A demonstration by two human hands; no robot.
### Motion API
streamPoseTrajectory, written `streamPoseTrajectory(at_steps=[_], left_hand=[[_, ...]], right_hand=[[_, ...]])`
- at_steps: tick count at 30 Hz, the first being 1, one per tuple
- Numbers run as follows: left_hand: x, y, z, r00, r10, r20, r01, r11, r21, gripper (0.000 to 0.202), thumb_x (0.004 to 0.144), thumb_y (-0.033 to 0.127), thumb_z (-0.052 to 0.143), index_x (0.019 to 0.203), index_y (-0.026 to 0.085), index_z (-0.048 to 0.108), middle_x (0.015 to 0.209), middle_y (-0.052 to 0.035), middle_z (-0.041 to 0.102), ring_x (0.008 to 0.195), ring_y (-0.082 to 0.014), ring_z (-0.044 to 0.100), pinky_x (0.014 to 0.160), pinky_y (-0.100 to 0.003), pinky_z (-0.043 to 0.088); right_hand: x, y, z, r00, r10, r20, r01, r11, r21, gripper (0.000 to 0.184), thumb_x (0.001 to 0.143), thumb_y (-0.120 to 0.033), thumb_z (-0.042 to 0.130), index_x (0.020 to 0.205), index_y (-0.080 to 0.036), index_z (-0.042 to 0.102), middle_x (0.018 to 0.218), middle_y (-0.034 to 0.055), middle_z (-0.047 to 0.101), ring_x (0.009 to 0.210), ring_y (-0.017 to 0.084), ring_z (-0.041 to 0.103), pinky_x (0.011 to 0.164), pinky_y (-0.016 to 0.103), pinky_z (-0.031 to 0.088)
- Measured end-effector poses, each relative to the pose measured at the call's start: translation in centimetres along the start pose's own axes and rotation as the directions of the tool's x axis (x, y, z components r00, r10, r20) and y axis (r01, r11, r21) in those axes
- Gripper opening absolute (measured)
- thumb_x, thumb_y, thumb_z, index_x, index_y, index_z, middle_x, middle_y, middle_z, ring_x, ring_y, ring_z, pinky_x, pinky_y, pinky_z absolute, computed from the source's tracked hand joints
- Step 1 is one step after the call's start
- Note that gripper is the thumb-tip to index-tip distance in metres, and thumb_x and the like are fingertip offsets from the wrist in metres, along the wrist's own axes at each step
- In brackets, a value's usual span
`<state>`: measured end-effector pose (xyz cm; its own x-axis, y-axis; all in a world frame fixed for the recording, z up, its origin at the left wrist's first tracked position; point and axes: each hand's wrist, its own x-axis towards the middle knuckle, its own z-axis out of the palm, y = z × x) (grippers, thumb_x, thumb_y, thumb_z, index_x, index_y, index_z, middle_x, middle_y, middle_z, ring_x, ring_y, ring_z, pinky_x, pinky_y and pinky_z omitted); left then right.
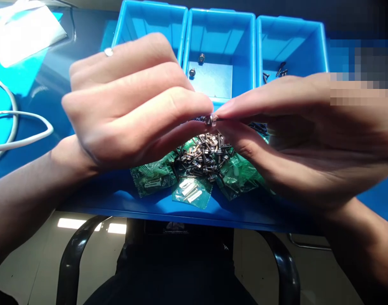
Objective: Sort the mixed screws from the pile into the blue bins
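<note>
My left hand is closed, thumb and index finger pinched at one end of a small metal screw. At its other end, the thumb and forefinger of my right hand pinch it too, so the fingertips of both hands nearly meet. Most of the screw is covered by the fingers; a shiny head shows between them. Just below lies a heap of mixed screws, some silver and some dark. Around the heap are small green-tinted plastic packets, and the front packet holds white wall plugs and screws.
Behind my hands stand a left blue bin, a middle blue bin with two small fasteners inside, and a right blue bin with several dark screws. A white cable and white sheets lie at left.
</note>
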<state>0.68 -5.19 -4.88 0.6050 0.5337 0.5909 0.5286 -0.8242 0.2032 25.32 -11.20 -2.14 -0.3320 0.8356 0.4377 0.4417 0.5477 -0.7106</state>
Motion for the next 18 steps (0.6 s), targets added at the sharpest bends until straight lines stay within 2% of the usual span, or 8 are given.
streamPoseTrajectory(at_steps=[4, 5, 7, 9, 10, 13, 15, 18], left_hand=[[-0.1, -0.1, 0.3, 1.0, 0.009, 0.002, -0.009, 1.0, -0.011, 0.083, 0.099, 0.089, 0.036, 0.156, 0.032, 0.052, 0.151, -0.0095, 0.063, 0.152, -0.0411, 0.055, 0.106, -0.067, 0.062], [-0.1, -0.1, 0.3, 1.0, 0.011, 0.002, -0.011, 1.0, -0.012, 0.083, 0.099, 0.089, 0.035, 0.156, 0.032, 0.052, 0.152, -0.0096, 0.062, 0.152, -0.0412, 0.055, 0.106, -0.067, 0.062], [-0.2, -0.1, 0.2, 1.0, 0.012, 0.002, -0.012, 1.0, -0.014, 0.083, 0.099, 0.089, 0.035, 0.157, 0.032, 0.052, 0.153, -0.0099, 0.062, 0.151, -0.0413, 0.055, 0.105, -0.068, 0.062], [-0.2, -0.1, 0.0, 1.0, 0.01, -0.002, -0.01, 1.0, -0.014, 0.084, 0.099, 0.089, 0.033, 0.157, 0.031, 0.052, 0.154, -0.0101, 0.061, 0.15, -0.0411, 0.056, 0.105, -0.068, 0.062], [-0.3, 0.0, -0.2, 1.0, 0.01, -0.003, -0.01, 1.0, -0.012, 0.084, 0.099, 0.089, 0.033, 0.157, 0.031, 0.052, 0.154, -0.0103, 0.062, 0.149, -0.0409, 0.057, 0.104, -0.068, 0.062], [-0.3, 0.0, -1.2, 0.999, 0.037, 0.009, -0.038, 0.999, 0.012, 0.076, 0.103, 0.083, 0.034, 0.154, 0.03, 0.055, 0.147, -0.0105, 0.067, 0.139, -0.0375, 0.065, 0.1, -0.065, 0.063], [-0.2, 0.0, -1.8, 0.99, 0.133, 0.046, -0.135, 0.99, 0.05, 0.057, 0.106, 0.068, 0.045, 0.147, 0.031, 0.058, 0.131, -0.0086, 0.073, 0.121, -0.0312, 0.073, 0.093, -0.058, 0.065], [0.1, 0.0, -2.5, 0.955, 0.284, 0.087, -0.292, 0.95, 0.107, 0.036, 0.104, 0.041, 0.062, 0.137, 0.027, 0.056, 0.112, -0.0054, 0.075, 0.101, -0.0248, 0.075, 0.08, -0.045, 0.062]], right_hand=[[1.0, 0.3, -1.2, 0.995, -0.098, -0.014, 0.097, 0.994, -0.052, 0.011, 0.099, -0.022, 0.073, 0.106, -0.026, 0.082, 0.105, 0.0016, 0.083, 0.09, 0.019, 0.078, 0.083, 0.036, 0.071], [1.2, 0.6, -1.8, 0.997, -0.076, 0.03, 0.078, 0.992, -0.095, 0.016, 0.101, -0.026, 0.072, 0.112, -0.027, 0.082, 0.109, 0.0023, 0.083, 0.091, 0.02, 0.078, 0.081, 0.037, 0.071], [1.5, 1.4, -3.0, 0.962, -0.061, 0.265, 0.095, 0.988, -0.118, 0.03, 0.1, -0.031, 0.072, 0.128, -0.036, 0.08, 0.115, -0.0013, 0.082, 0.091, 0.02, 0.08, 0.072, 0.035, 0.07], [1.5, 1.6, -3.3, 0.933, -0.076, 0.352, 0.113, 0.99, -0.085, 0.038, 0.098, -0.029, 0.072, 0.135, -0.039, 0.078, 0.118, -0.0027, 0.082, 0.093, 0.02, 0.081, 0.072, 0.034, 0.071], [1.3, 1.4, -3.1, 0.943, -0.075, 0.323, 0.103, 0.992, -0.072, 0.036, 0.098, -0.028, 0.073, 0.133, -0.036, 0.079, 0.116, -0.0017, 0.082, 0.092, 0.02, 0.081, 0.074, 0.034, 0.071], [0.6, 0.1, -1.4, 0.999, -0.013, 0.038, 0.015, 0.999, -0.046, 0.019, 0.099, -0.028, 0.072, 0.113, -0.023, 0.084, 0.106, 0.0027, 0.082, 0.087, 0.016, 0.078, 0.083, 0.03, 0.072], [0.3, -0.4, -0.6, 1.0, -0.002, 0.0, 0.002, 1.0, -0.009, 0.018, 0.102, -0.031, 0.07, 0.11, -0.021, 0.084, 0.104, 0.0025, 0.083, 0.084, 0.015, 0.078, 0.087, 0.027, 0.071], [0.8, 0.2, -1.5, 0.995, -0.015, 0.1, 0.023, 0.997, -0.079, 0.021, 0.104, -0.035, 0.067, 0.114, -0.028, 0.083, 0.106, -0.0002, 0.083, 0.086, 0.016, 0.079, 0.082, 0.031, 0.071]])
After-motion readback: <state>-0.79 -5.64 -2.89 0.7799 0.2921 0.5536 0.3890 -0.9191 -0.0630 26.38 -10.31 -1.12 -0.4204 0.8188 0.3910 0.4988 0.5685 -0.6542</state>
